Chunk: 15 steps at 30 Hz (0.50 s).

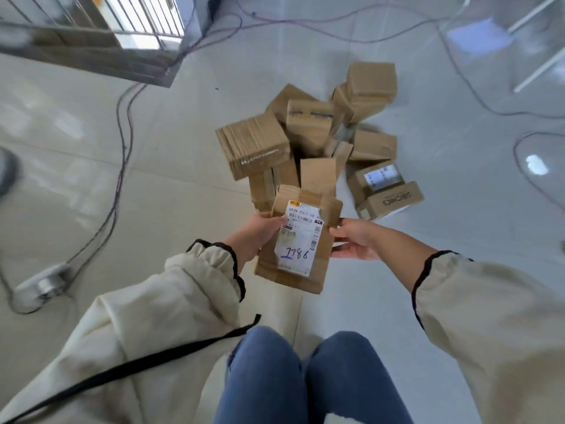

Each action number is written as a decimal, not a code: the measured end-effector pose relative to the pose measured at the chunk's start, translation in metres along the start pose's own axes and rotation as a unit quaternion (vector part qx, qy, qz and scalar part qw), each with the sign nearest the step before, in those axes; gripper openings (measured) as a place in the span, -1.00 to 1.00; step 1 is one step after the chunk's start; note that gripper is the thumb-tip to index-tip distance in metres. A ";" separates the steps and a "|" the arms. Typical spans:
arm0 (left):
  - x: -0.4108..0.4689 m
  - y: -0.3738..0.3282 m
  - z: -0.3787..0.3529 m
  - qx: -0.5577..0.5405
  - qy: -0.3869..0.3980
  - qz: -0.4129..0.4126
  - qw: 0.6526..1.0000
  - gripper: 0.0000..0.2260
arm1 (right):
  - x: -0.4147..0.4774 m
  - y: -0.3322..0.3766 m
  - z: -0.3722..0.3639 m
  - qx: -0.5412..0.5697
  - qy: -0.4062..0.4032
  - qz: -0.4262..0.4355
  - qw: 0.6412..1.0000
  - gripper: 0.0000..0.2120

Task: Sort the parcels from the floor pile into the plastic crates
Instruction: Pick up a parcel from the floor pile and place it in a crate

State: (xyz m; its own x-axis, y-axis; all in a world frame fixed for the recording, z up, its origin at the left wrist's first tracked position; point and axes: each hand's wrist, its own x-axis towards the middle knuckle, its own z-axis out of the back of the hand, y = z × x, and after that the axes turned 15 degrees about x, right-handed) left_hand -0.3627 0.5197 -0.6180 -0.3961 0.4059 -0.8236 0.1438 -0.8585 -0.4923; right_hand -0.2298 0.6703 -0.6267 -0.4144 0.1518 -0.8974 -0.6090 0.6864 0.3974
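**Item:** labelled cardboard parcel (305, 237), handwritten "1786" on its label (298, 258). It is held label-up above the floor, just short of the floor pile (312, 139).
**Left hand** (256, 237): clamped on the parcel, thumb on the label and fingers behind.
**Right hand** (354, 240): at the parcel's right edge. I cannot tell whether it pinches or only steadies.
**Pile:** brown boxes, loosely heaped.
**Crates:** none in my view.
**Risks, as I judge them:**
- If only one hand truly holds it, the parcel could slip during a turn.
- The cables (123, 142) across the floor could snag a foot.
- A misread scrawl would send it to the wrong crate.
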 end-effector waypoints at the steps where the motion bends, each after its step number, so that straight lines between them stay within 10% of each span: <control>1: -0.030 -0.018 0.009 -0.003 -0.001 0.001 1.000 -0.80 | -0.034 0.014 -0.006 -0.001 -0.002 0.006 1.000 -0.80; 15: -0.300 -0.175 0.061 -0.003 -0.013 -0.030 0.999 -0.77 | -0.340 0.117 -0.041 0.023 -0.045 0.068 0.996 -0.91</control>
State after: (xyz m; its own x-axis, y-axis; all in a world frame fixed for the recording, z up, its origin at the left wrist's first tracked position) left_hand -0.3242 0.5290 -0.2677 -0.4276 0.4476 -0.7854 0.1243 -0.8315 -0.5415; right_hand -0.1880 0.6702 -0.2670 -0.4281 0.3073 -0.8499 -0.5184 0.6868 0.5095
